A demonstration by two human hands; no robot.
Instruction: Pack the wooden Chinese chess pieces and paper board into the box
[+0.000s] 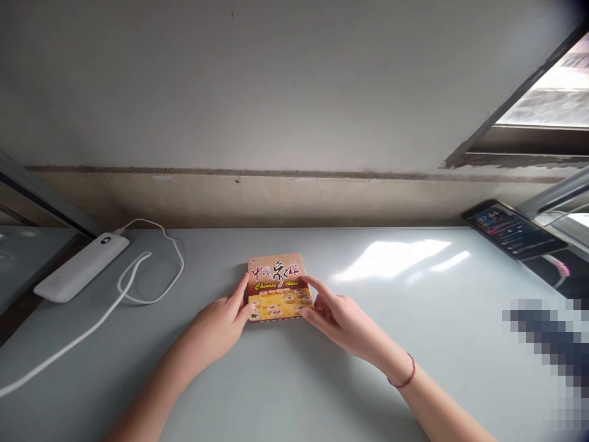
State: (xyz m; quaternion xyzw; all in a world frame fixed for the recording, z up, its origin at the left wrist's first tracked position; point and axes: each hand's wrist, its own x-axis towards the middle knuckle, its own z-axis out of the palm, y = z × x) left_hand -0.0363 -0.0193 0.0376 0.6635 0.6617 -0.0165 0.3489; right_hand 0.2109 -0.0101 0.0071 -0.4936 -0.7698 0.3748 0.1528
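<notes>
A small, square Chinese chess box (279, 290) sits in from the middle of the far edge of a grey worktop (427, 344), between a person's two bare hands. The left hand (224, 324) grips its left side, index finger along the edge and thumb at the near-left corner. The right hand (339, 318) holds the right side with thumb and index fingertip spread apart, the other fingers curled; a dark bracelet (407, 376) circles that wrist. By the far-left corner lies a white power bank (85, 268) with a looping white cable (102, 322). A lit phone (513, 229) is at the far-right corner.
</notes>
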